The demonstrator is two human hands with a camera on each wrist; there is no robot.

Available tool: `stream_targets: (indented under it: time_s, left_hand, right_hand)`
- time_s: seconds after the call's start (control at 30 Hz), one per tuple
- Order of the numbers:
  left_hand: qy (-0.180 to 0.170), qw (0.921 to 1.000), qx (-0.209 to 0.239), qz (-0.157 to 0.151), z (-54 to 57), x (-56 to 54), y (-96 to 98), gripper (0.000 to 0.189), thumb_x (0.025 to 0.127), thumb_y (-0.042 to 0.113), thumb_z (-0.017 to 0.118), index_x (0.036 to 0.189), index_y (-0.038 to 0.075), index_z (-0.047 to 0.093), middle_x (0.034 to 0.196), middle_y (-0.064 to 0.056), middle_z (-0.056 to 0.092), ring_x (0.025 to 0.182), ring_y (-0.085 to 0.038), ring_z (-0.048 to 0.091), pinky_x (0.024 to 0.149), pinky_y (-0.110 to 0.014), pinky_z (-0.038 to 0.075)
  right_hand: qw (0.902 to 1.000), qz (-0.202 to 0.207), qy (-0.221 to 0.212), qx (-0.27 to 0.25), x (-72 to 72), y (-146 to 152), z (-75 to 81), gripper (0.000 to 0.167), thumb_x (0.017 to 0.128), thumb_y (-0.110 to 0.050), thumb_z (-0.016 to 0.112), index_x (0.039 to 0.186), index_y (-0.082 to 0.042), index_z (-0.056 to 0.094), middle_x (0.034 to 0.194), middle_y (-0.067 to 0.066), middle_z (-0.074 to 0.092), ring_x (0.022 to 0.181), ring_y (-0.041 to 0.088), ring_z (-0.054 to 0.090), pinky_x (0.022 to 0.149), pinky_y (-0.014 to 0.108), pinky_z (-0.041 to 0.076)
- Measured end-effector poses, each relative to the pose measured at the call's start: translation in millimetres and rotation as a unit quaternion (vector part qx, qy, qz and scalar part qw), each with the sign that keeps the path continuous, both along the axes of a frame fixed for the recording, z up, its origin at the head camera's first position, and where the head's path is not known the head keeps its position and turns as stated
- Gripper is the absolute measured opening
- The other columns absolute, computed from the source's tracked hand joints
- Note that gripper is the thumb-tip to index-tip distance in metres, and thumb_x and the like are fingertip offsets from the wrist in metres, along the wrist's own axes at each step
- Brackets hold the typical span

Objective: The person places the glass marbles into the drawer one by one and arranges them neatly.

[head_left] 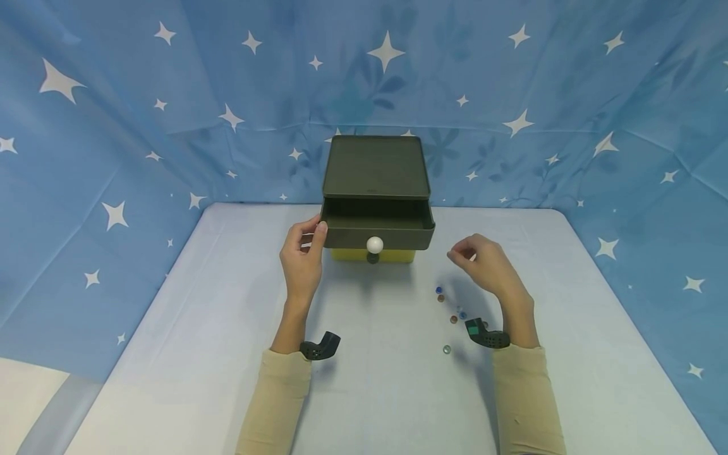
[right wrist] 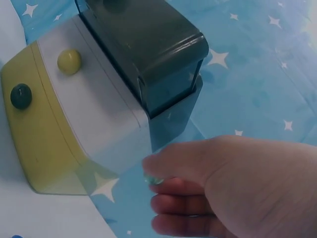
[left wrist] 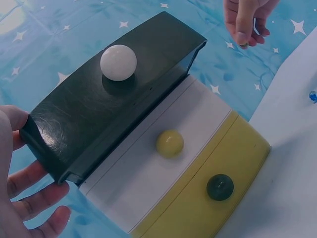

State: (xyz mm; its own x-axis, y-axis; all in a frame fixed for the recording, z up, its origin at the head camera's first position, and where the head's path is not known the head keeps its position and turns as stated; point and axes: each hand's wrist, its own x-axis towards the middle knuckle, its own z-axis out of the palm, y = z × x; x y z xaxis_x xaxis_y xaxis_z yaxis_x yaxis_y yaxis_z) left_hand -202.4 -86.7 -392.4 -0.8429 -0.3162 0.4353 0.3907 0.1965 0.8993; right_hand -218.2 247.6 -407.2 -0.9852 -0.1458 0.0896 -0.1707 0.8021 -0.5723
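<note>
A small drawer cabinet has its dark green top drawer [head_left: 378, 238] pulled out, with a white round knob [head_left: 375, 245] on the front. My left hand [head_left: 303, 259] grips the drawer's left front corner, thumb against the front and fingers along the side. To the right of the cabinet, above the table, my right hand [head_left: 483, 260] pinches a small greenish glass marble [right wrist: 153, 180] between thumb and forefinger. Most of that marble is hidden by the fingertips. Below the open drawer, the white middle drawer [left wrist: 148, 148] and the yellow bottom drawer [left wrist: 198, 213] are closed.
Several marbles lie on the white table [head_left: 364, 392] near the right hand, among them a blue marble [head_left: 439, 290], a brown marble [head_left: 453, 319] and a clear marble [head_left: 447, 349]. A blue star-patterned cloth [head_left: 273, 82] hangs behind the table and along its sides.
</note>
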Motion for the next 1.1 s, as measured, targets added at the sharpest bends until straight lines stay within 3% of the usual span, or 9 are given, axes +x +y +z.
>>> stream_targets:
  time_s: [0.2,0.47,0.6,0.73,0.93,1.1]
  left_hand:
    - [0.006,1.0,0.004,-0.003,1.6,0.4,0.3,0.027,0.099,0.017,0.063,0.119,-0.001,0.068,0.111,-0.021,0.067,0.096,-0.032,0.062,0.075,-0.023,0.045]
    - [0.006,0.9999,0.009,-0.006,1.4,-1.0,-1.0,0.027,0.099,0.016,0.063,0.119,-0.001,0.068,0.11,-0.021,0.066,0.093,-0.03,0.063,0.072,-0.018,0.045]
    - [0.006,0.9999,0.009,-0.006,-11.5,-10.4,-4.6,0.028,0.099,0.016,0.063,0.12,-0.001,0.068,0.11,-0.021,0.066,0.092,-0.029,0.063,0.071,-0.016,0.045]
    - [0.006,0.9999,0.009,-0.005,-26.2,-19.3,-8.6,0.028,0.099,0.018,0.064,0.121,0.001,0.068,0.112,-0.019,0.066,0.093,-0.03,0.062,0.071,-0.017,0.044]
    - [0.007,1.0,0.003,-0.002,-27.5,-18.3,-8.6,0.027,0.098,0.025,0.067,0.119,0.009,0.071,0.11,-0.01,0.069,0.093,-0.017,0.062,0.072,-0.02,0.045]
    - [0.022,0.9997,-0.006,0.0,-26.5,-17.6,-8.2,0.028,0.098,0.032,0.066,0.118,0.013,0.071,0.108,-0.006,0.07,0.091,-0.011,0.062,0.072,-0.022,0.047]
  right_hand:
    - [0.9987,0.001,0.051,-0.009,0.2,-3,3.8,0.027,0.1,-0.027,0.06,0.109,-0.002,0.068,0.102,0.014,0.067,0.092,0.027,0.061,0.08,0.041,0.049]
    - [0.9913,0.001,0.129,-0.025,-0.3,-11,6.7,0.025,0.099,-0.024,0.062,0.108,-0.001,0.069,0.1,0.013,0.066,0.088,0.026,0.06,0.078,0.041,0.05]
    - [0.9832,-0.001,0.177,-0.044,2.7,-19,9.0,0.024,0.099,-0.022,0.063,0.107,-0.001,0.069,0.1,0.014,0.065,0.089,0.026,0.06,0.078,0.044,0.051]
    - [0.9718,-0.003,0.227,-0.065,6.7,-29,10.7,0.019,0.098,-0.018,0.066,0.106,-0.001,0.068,0.098,0.013,0.065,0.088,0.024,0.06,0.076,0.042,0.052]
    - [0.9501,-0.007,0.297,-0.097,8.2,-44,11.7,0.016,0.095,-0.013,0.069,0.104,0.0,0.069,0.098,0.013,0.066,0.088,0.023,0.061,0.074,0.027,0.047]
    - [0.9275,-0.008,0.35,-0.13,7.0,-54,11.4,0.016,0.094,-0.011,0.07,0.104,0.002,0.07,0.097,0.015,0.066,0.085,0.024,0.061,0.072,0.023,0.046]
